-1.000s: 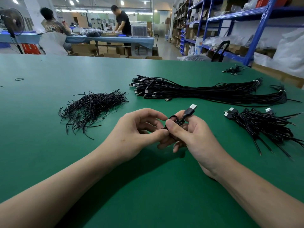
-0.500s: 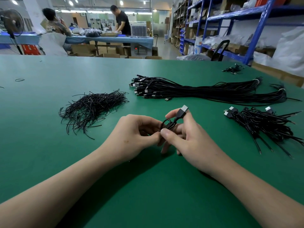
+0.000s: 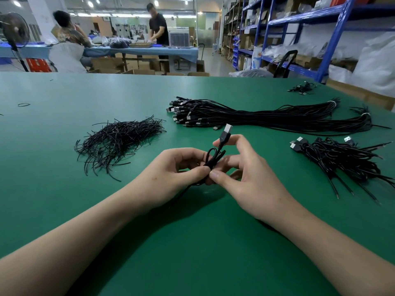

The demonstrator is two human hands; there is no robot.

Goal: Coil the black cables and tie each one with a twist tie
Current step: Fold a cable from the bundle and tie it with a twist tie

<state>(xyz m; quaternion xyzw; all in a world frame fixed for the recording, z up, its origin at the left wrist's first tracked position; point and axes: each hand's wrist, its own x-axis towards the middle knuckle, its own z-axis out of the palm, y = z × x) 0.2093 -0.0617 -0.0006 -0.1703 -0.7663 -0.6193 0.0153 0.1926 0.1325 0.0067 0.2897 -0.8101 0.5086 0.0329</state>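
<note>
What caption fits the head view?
Left hand and right hand pinch a coiled cable above a green table.

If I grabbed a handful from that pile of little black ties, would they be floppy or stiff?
Probably a bit stiff: many strands in the pile of ties stick out straight or gently bent instead of drooping. They look thin, so likely very light. Lying loose and crisscrossed on the table, some would probably snag together.

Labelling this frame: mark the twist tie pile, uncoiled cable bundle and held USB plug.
twist tie pile (image 3: 120, 139), head view, pile's middle.
uncoiled cable bundle (image 3: 267, 120), head view, mid-length strands.
USB plug (image 3: 228, 127), head view, metal tip.
</note>
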